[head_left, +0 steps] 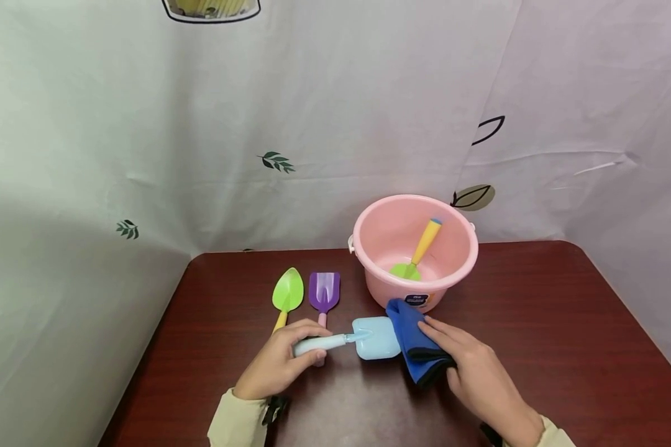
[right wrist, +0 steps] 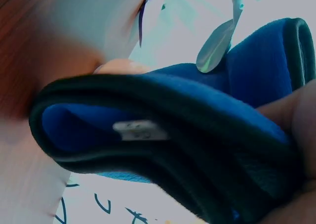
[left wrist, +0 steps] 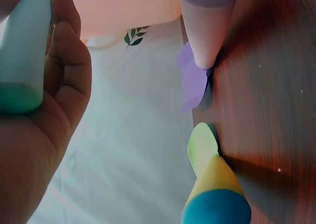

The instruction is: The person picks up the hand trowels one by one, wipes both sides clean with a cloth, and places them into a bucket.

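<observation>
We see the left hand (head_left: 279, 363) curled round the handle of a light blue shovel (head_left: 378, 339), thumb on the near side and fingers on the far side, with the blade pointing toward the right hand (head_left: 481, 369). The right hand grips a folded blue cloth (head_left: 412, 338) between fingers and thumb; from the right wrist we make out its black edging and a small white tag (right wrist: 140, 130) inside the fold. Between the two hands, the cloth overlaps the end of the blade nearest the right hand, and we cannot tell how much of the blade it wraps. Just beyond the left hand lie two more shovels on the dark red-brown table (head_left: 542, 310): a green one (head_left: 287, 290) with a yellow handle and, to its right, a purple one (head_left: 324, 290) with a pink handle. In the head view the left hand and the light blue handle hide parts of both their handles; from the left wrist we see that the yellow handle ends in blue. Beyond the right hand and the cloth stands a pink bucket (head_left: 379, 273), upright, with a dark label (head_left: 416, 300) on the wall facing the hands. Inside it another green shovel (head_left: 425, 243) leans, blade down, its yellow handle slanting up and away from the hands. Farthest from both hands, behind the table, we see a pale curtain (head_left: 335, 118) printed with leaves. Light-coloured sleeves (head_left: 237, 419) reach both wrists.
</observation>
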Motion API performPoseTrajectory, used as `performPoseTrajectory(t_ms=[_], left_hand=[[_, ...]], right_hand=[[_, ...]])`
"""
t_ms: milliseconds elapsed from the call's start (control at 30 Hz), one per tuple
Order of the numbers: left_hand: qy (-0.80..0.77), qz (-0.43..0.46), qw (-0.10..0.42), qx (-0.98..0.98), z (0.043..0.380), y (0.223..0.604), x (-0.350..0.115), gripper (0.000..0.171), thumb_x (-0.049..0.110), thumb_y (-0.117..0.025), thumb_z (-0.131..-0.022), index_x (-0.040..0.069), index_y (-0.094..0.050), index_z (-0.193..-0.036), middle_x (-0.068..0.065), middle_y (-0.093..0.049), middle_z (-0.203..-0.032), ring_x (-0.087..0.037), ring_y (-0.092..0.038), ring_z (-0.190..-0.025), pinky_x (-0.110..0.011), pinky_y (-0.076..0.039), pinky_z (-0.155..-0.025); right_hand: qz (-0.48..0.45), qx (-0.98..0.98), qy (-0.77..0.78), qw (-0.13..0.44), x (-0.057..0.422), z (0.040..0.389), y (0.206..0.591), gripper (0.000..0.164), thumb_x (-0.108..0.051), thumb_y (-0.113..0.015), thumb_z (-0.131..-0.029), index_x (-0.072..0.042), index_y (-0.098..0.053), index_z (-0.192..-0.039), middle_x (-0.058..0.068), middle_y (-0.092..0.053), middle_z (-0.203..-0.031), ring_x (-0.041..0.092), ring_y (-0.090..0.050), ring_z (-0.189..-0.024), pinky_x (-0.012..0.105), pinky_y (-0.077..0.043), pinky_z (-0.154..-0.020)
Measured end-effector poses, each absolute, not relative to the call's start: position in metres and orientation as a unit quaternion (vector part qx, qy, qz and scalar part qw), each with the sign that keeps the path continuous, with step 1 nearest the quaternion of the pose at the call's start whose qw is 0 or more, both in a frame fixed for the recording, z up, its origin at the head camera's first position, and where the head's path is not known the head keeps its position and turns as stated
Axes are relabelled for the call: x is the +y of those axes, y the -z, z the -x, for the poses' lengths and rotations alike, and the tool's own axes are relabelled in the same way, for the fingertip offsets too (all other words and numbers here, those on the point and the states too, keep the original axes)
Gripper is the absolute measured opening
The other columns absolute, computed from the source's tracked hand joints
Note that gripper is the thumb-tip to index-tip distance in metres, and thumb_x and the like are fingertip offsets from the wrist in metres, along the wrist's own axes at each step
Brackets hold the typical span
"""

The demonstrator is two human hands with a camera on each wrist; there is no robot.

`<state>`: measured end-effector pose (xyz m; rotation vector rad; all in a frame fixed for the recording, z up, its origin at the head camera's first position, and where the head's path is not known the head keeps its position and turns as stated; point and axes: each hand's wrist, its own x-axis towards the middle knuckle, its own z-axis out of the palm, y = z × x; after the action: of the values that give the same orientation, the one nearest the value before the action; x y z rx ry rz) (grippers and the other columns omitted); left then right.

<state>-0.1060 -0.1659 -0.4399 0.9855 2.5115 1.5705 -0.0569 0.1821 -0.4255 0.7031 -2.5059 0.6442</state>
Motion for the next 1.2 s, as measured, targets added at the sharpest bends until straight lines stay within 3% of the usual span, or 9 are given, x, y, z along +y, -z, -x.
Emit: performPoseTrajectory(t_ms=[167,467,700,800,967,1100,1200], left_hand=[[-0.499,-0.311,0.005,0.809,0.107,0.44,-0.164,0.032,0.004,-0.078,-0.086,0.018,-0.072,-0.113,0.007,-0.068,-0.108,-0.013,-0.061,-0.095,-0.025,-0.05,-0.084],[-0.483,-0.3,0.019,0.822,0.107,0.443,-0.159,0.028,0.003,-0.077,-0.087,0.016,-0.072,-0.111,0.007,-0.068,-0.107,-0.012,-0.06,-0.096,-0.025,-0.05,-0.084],[-0.469,-0.315,0.025,0.825,0.11,0.444,-0.146,0.025,0.002,-0.076,-0.088,0.013,-0.072,-0.11,0.006,-0.069,-0.105,-0.017,-0.063,-0.111,-0.029,-0.046,-0.102],[-0.466,-0.322,0.021,0.824,0.111,0.444,-0.142,0.025,0.002,-0.076,-0.087,0.013,-0.072,-0.109,0.007,-0.068,-0.103,-0.015,-0.065,-0.108,-0.033,-0.039,-0.111],[-0.452,-0.327,0.008,0.83,0.111,0.443,-0.138,0.023,0.007,-0.077,-0.087,0.013,-0.073,-0.109,0.009,-0.068,-0.103,-0.008,-0.063,-0.097,-0.031,-0.035,-0.113],[-0.448,-0.324,0.012,0.833,0.111,0.443,-0.136,0.022,0.01,-0.077,-0.089,0.013,-0.072,-0.11,0.011,-0.068,-0.104,-0.006,-0.061,-0.092,-0.032,-0.036,-0.113],[-0.445,-0.319,0.017,0.837,0.111,0.442,-0.136,0.022,0.012,-0.076,-0.09,0.016,-0.072,-0.112,0.012,-0.067,-0.104,-0.006,-0.06,-0.091,-0.031,-0.046,-0.101]], right_hand=[[-0.229,-0.906,-0.254,0.25,0.183,0.056,0.422,0.085,0.016,-0.051,-0.057,-0.014,-0.065,-0.135,0.001,-0.062,-0.137,0.02,-0.062,-0.117,0.014,-0.041,-0.085],[-0.239,-0.895,-0.285,0.247,0.176,0.057,0.417,0.087,0.018,-0.047,-0.059,-0.014,-0.063,-0.138,0.005,-0.059,-0.14,0.019,-0.057,-0.124,0.011,-0.034,-0.086],[-0.285,-0.874,-0.286,0.27,0.163,0.06,0.415,0.091,0.02,-0.047,-0.053,-0.012,-0.064,-0.136,0.005,-0.06,-0.139,0.023,-0.057,-0.123,0.013,-0.037,-0.094],[-0.3,-0.874,-0.279,0.259,0.159,0.059,0.414,0.092,0.02,-0.049,-0.052,-0.013,-0.063,-0.137,0.005,-0.058,-0.141,0.023,-0.056,-0.125,0.013,-0.038,-0.092],[-0.331,-0.872,-0.27,0.238,0.155,0.058,0.414,0.093,0.021,-0.051,-0.052,-0.014,-0.062,-0.137,0.005,-0.057,-0.142,0.024,-0.055,-0.127,0.013,-0.041,-0.091],[-0.345,-0.875,-0.26,0.219,0.153,0.058,0.415,0.092,0.022,-0.055,-0.053,-0.014,-0.063,-0.137,0.005,-0.057,-0.142,0.024,-0.054,-0.129,0.01,-0.033,-0.103],[-0.358,-0.876,-0.248,0.205,0.152,0.058,0.416,0.09,0.021,-0.059,-0.054,-0.014,-0.063,-0.136,0.006,-0.057,-0.143,0.025,-0.053,-0.13,0.012,-0.021,-0.112]])
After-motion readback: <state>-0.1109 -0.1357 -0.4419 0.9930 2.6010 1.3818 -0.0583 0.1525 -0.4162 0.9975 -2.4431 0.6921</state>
